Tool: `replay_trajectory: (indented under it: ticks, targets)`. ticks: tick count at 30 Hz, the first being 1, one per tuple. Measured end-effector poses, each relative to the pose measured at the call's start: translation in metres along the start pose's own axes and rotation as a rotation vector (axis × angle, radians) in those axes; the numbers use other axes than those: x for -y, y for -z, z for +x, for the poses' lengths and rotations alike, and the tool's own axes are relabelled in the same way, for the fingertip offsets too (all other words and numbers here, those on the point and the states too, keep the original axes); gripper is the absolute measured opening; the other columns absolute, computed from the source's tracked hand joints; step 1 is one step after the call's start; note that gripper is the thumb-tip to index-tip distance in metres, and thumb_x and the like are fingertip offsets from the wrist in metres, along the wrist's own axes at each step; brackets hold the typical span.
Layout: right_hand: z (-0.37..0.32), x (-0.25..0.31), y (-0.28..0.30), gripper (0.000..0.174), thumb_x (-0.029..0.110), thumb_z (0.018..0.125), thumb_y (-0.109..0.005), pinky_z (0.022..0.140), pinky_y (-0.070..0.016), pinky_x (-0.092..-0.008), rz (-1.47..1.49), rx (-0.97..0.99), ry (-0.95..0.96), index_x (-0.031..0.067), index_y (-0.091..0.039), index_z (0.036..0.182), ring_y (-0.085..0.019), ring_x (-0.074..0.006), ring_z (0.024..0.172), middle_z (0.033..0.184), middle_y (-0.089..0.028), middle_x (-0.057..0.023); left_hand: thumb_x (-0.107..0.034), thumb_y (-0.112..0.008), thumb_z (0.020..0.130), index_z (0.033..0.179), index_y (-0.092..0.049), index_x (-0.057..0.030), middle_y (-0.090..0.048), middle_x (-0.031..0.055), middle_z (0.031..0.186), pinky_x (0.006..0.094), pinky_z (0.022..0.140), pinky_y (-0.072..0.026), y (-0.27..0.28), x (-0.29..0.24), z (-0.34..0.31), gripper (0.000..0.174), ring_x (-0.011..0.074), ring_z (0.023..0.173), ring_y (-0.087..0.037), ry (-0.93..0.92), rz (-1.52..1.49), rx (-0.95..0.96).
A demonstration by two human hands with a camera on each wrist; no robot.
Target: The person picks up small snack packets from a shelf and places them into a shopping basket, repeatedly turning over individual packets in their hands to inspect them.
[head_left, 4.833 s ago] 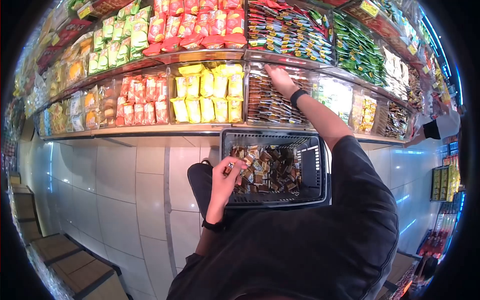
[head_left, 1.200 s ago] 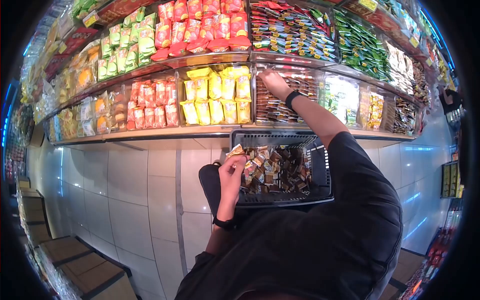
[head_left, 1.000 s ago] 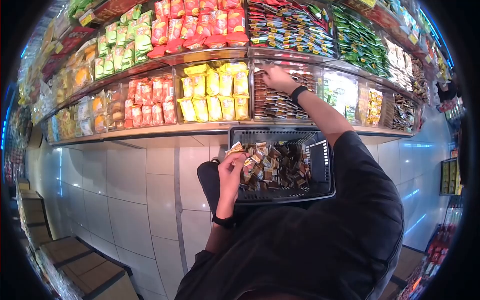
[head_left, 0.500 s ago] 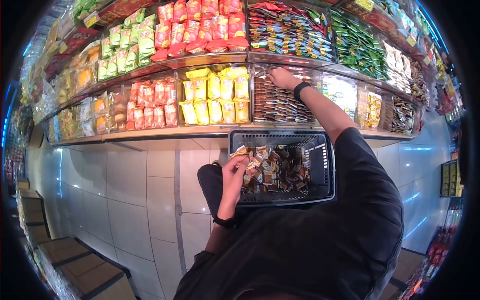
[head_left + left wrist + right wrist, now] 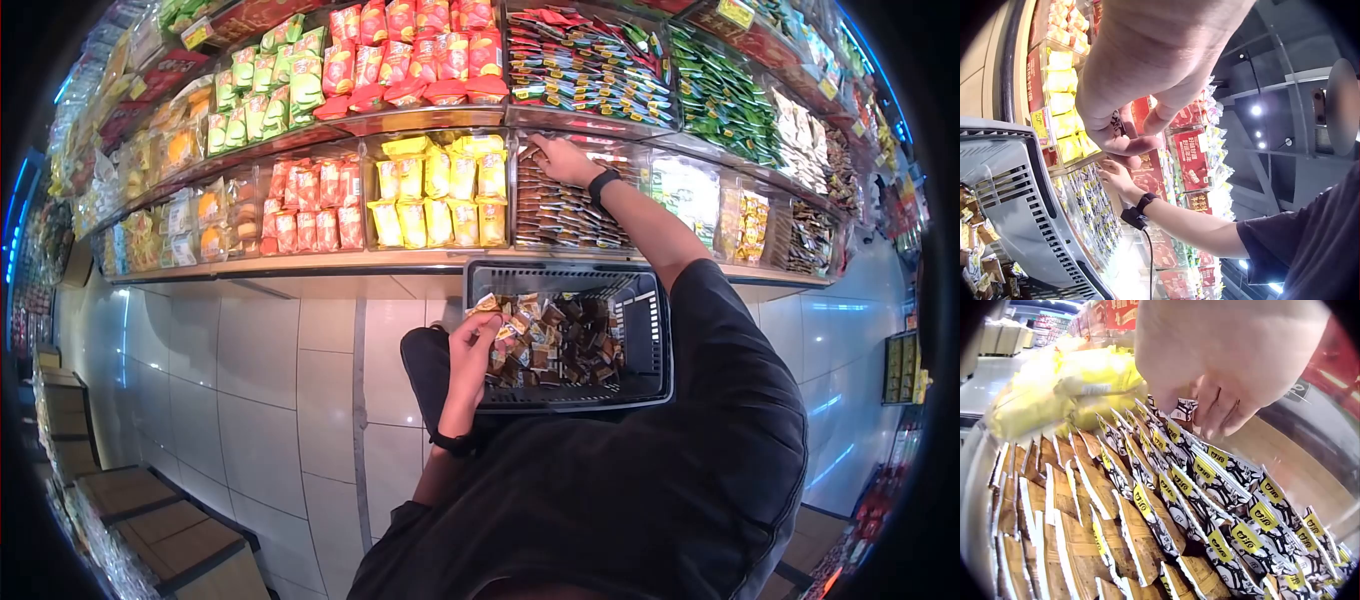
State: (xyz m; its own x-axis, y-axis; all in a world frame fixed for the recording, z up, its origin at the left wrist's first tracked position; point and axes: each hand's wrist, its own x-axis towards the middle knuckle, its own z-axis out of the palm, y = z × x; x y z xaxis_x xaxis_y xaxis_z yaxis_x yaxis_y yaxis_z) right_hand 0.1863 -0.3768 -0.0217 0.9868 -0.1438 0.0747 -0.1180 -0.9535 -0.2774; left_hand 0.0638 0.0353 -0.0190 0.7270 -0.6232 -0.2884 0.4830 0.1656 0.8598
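We face a long shelf [image 5: 330,263] stacked with snacks in two tiers. Before it is a person in a dark top [image 5: 600,490], both arms stretched forward. Just below the shelf's front edge we see a black basket [image 5: 637,350], its slatted walls around a jumbled layer of brown wrapped snacks [image 5: 540,350]. Above it, in the lower tier, a clear bin [image 5: 1285,450] holds tight, leaning rows of brown packets [image 5: 1141,531] with black-and-white edges and yellow labels. Yellow packs [image 5: 438,190] fill the neighbouring bin to the left.

The left grip [image 5: 470,350] is over the basket's left side, its thumb and fingers pinching a wrapped piece [image 5: 487,303] above the heap. The right grip [image 5: 566,162] reaches into the back of the bin; its fingers curl down and pinch a packet's end [image 5: 1182,411] at the far row. Smallest, we see a black band [image 5: 604,186] around the right wrist.
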Motion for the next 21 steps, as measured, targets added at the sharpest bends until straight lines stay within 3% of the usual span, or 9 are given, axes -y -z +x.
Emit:
replay_trajectory:
  ticks: [3, 4, 7, 9, 11, 15, 18, 21]
  targets:
    - [0.001, -0.002, -0.004, 0.039, 0.015, 0.089, -0.059, 0.079, -0.0524, -0.0554, 0.015, -0.097, 0.120, 0.0058, -0.059, 0.127, -0.065, -0.0465, 0.086, 0.089, -0.069, -0.0264, -0.016, -0.062, 0.102, 0.106, -0.070, 0.0014, -0.071, 0.0089, 0.107, 0.0269, 0.068, -0.0500, 0.000, 0.001, 0.001, 0.020, 0.0149, 0.074, -0.064, 0.010, -0.019, -0.013]
    - [0.003, -0.003, -0.008, 0.026, 0.016, 0.091, -0.060, 0.079, -0.0528, -0.0546, 0.024, -0.142, 0.147, 0.0059, -0.067, 0.114, -0.066, -0.0455, 0.087, 0.090, -0.070, -0.0251, -0.016, -0.062, 0.102, 0.106, -0.070, 0.0014, -0.071, 0.0089, 0.107, 0.0269, 0.068, -0.0500, 0.000, 0.001, 0.001, 0.020, 0.0149, 0.074, -0.064, 0.007, -0.018, -0.013]
    - [0.015, -0.007, -0.014, 0.020, 0.019, 0.094, -0.060, 0.079, -0.0533, -0.0534, -0.096, -0.094, 0.145, 0.0051, -0.070, 0.104, -0.067, -0.0440, 0.086, 0.087, -0.070, -0.0239, -0.016, -0.062, 0.102, 0.107, -0.070, 0.0010, -0.071, 0.0086, 0.107, 0.0270, 0.068, -0.0500, -0.002, -0.001, 0.002, 0.019, 0.0149, 0.074, -0.064, 0.018, -0.022, -0.010]
    - [0.013, -0.006, -0.019, 0.022, 0.025, 0.096, -0.062, 0.077, -0.0534, -0.0521, -0.137, -0.084, 0.095, 0.0046, -0.070, 0.098, -0.067, -0.0427, 0.083, 0.084, -0.070, -0.0218, -0.015, -0.062, 0.102, 0.107, -0.070, 0.0037, -0.071, 0.0069, 0.096, 0.0248, 0.066, -0.0474, -0.003, -0.002, 0.001, 0.021, 0.0124, 0.073, -0.063, 0.024, -0.039, -0.031]
    - [0.008, -0.006, -0.021, 0.027, 0.029, 0.096, -0.062, 0.075, -0.0537, -0.0529, -0.101, -0.135, 0.100, 0.0031, -0.069, 0.089, -0.067, -0.0443, 0.080, 0.080, -0.069, -0.0228, -0.015, -0.062, 0.102, 0.107, -0.070, 0.0029, -0.071, 0.0076, 0.101, 0.0257, 0.067, -0.0484, 0.000, 0.001, 0.003, 0.020, 0.0135, 0.073, -0.063, 0.031, -0.033, -0.029]
    - [0.002, -0.014, -0.021, 0.029, 0.031, 0.096, -0.063, 0.075, -0.0536, -0.0525, -0.060, -0.130, 0.148, 0.0029, -0.070, 0.090, -0.067, -0.0438, 0.080, 0.080, -0.069, -0.0221, -0.015, -0.061, 0.102, 0.106, -0.069, 0.0027, -0.071, 0.0077, 0.105, 0.0263, 0.068, -0.0493, 0.000, 0.005, 0.003, 0.020, 0.0140, 0.073, -0.062, 0.049, -0.046, -0.025]
    - [-0.002, -0.015, -0.018, 0.030, 0.031, 0.095, -0.066, 0.076, -0.0534, -0.0497, 0.027, -0.146, 0.191, 0.0015, -0.071, 0.100, -0.068, -0.0413, 0.083, 0.085, -0.070, -0.0219, -0.017, -0.062, 0.102, 0.109, -0.070, 0.0031, -0.071, 0.0071, 0.099, 0.0246, 0.067, -0.0491, -0.002, 0.010, 0.004, 0.022, 0.0122, 0.073, -0.064, 0.049, -0.078, -0.002]
    - [-0.007, -0.008, -0.008, 0.028, 0.027, 0.094, -0.061, 0.079, -0.0539, -0.0523, 0.110, -0.133, 0.154, 0.0043, -0.070, 0.108, -0.068, -0.0435, 0.084, 0.087, -0.071, -0.0233, -0.017, -0.062, 0.102, 0.110, -0.070, 0.0029, -0.071, 0.0067, 0.100, 0.0243, 0.067, -0.0495, -0.004, 0.011, 0.004, 0.023, 0.0118, 0.073, -0.064, 0.051, -0.077, -0.009]
